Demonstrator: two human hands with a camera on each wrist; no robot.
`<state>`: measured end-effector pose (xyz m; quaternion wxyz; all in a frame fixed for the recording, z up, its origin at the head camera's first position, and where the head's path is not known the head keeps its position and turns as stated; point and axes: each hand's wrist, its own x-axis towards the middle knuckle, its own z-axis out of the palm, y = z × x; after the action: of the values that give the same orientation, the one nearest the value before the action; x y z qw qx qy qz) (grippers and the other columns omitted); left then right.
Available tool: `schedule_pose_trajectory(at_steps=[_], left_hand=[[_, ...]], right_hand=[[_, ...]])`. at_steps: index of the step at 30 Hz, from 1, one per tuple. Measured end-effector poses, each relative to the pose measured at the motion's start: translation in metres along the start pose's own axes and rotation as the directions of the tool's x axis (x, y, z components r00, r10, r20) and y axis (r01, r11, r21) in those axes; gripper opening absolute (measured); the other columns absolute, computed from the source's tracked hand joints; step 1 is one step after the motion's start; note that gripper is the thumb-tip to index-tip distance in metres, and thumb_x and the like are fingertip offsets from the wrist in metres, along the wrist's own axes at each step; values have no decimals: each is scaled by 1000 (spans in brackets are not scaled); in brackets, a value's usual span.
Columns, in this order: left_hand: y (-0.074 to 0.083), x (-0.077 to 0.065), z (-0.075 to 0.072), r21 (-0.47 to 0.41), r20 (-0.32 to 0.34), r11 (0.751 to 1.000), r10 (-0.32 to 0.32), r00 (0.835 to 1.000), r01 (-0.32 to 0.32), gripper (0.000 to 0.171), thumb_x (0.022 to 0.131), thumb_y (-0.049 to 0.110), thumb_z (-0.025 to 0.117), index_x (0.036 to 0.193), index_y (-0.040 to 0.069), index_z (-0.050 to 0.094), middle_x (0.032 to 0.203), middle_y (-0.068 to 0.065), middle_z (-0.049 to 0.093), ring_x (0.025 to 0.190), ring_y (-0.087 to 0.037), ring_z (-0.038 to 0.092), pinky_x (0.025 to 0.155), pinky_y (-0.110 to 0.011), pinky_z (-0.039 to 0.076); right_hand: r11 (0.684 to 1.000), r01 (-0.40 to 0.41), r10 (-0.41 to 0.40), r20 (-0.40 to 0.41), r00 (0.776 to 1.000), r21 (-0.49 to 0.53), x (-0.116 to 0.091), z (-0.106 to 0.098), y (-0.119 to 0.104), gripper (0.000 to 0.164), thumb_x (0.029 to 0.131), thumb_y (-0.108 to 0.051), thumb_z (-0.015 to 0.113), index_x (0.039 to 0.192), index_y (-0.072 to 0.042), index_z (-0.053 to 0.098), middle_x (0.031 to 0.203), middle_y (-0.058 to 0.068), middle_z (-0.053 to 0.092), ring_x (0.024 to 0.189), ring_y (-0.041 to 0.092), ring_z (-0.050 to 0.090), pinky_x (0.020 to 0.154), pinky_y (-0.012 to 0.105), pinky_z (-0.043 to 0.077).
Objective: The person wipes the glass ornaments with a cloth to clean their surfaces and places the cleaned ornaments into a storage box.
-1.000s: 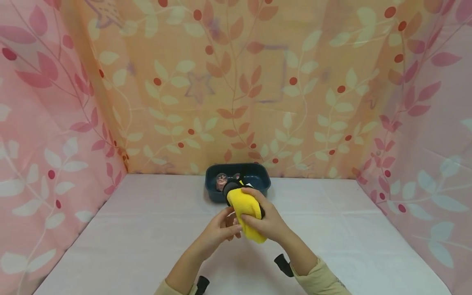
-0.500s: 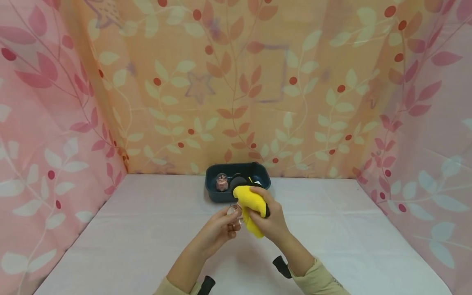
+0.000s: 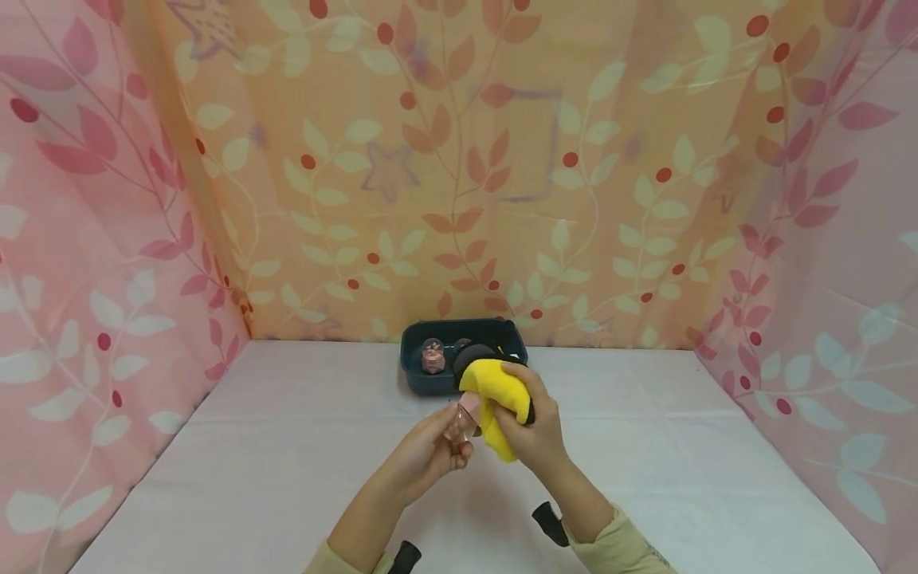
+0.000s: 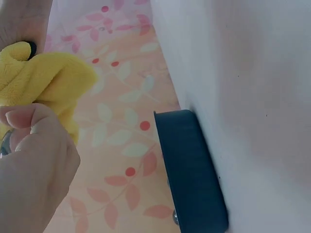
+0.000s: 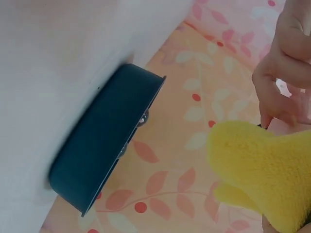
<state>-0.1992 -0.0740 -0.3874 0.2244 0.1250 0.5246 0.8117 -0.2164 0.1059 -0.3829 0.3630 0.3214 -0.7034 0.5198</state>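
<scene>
My left hand (image 3: 433,451) pinches a small snow globe (image 3: 469,408) with a clear dome and a pink base. The globe is tipped, its base up and its dome down by the fingers. From the right, my right hand (image 3: 534,421) grips a bunched yellow cloth (image 3: 496,383) with a dark edge and reverse side, held against the globe's base. In the left wrist view the cloth (image 4: 58,80) hangs just beyond my left hand (image 4: 41,162), which hides most of the globe. The right wrist view has the cloth (image 5: 257,170) below my left hand's fingers (image 5: 286,68).
Behind the hands, a dark blue tray (image 3: 418,383) stands near the back of the white table (image 3: 287,446). Another pink-based snow globe (image 3: 433,357) sits in its left part, with a second round thing (image 3: 463,345) beside it. Patterned cloth walls (image 3: 459,199) enclose the table.
The left hand has turned the snow globe so its pink base shows at the top. The right hand has shifted slightly right with the cloth, which is now folded against the globe.
</scene>
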Motion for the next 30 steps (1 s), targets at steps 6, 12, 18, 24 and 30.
schedule_pose_trajectory(at_steps=[6, 12, 18, 24, 30], left_hand=[[0, 0, -1, 38, -38, 999, 4, 999, -3, 41, 103, 29, 49, 126, -3, 39, 98, -4, 51, 77, -12, 50, 69, -23, 41], [-1, 0, -1, 171, -109, 985, 43, 993, -24, 60, 99, 31, 57, 137, -9, 32, 104, -7, 50, 83, -13, 53, 72, -23, 42], [-1, -1, 0, 341, -173, 938, 124, 977, -59, 67, 96, 32, 62, 143, -4, 32, 114, -11, 53, 89, -17, 56, 77, -29, 42], [-1, -2, -2, 327, -163, 942, 130, 978, -70, 66, 94, 29, 66, 142, -1, 33, 109, -9, 55, 88, -18, 56, 75, -29, 42], [-1, -3, -2, 167, -96, 983, 91, 991, -74, 52, 100, 31, 54, 136, -1, 32, 99, -4, 51, 88, -17, 55, 71, -25, 39]], right_hand=[[932, -345, 354, -71, 933, 112, 4, -9, -3, 52, 80, 10, 66, 128, -5, 53, 109, 9, 53, 84, 21, 51, 69, 26, 47], [844, -486, 505, -31, 863, 226, 9, -14, -5, 54, 84, 2, 66, 134, -8, 48, 110, 7, 50, 91, 27, 52, 74, 29, 49], [917, -369, 342, 179, 922, 153, 9, -10, -9, 57, 82, 3, 67, 133, -9, 46, 111, 11, 50, 88, 28, 49, 72, 34, 48], [922, -369, 295, 404, 866, 119, 9, -5, -9, 55, 85, -3, 67, 134, -14, 43, 115, 19, 49, 87, 29, 50, 70, 38, 47], [939, -332, 289, 322, 902, 88, 5, -1, -8, 56, 82, 1, 69, 131, -12, 46, 111, 16, 52, 85, 26, 51, 69, 36, 48]])
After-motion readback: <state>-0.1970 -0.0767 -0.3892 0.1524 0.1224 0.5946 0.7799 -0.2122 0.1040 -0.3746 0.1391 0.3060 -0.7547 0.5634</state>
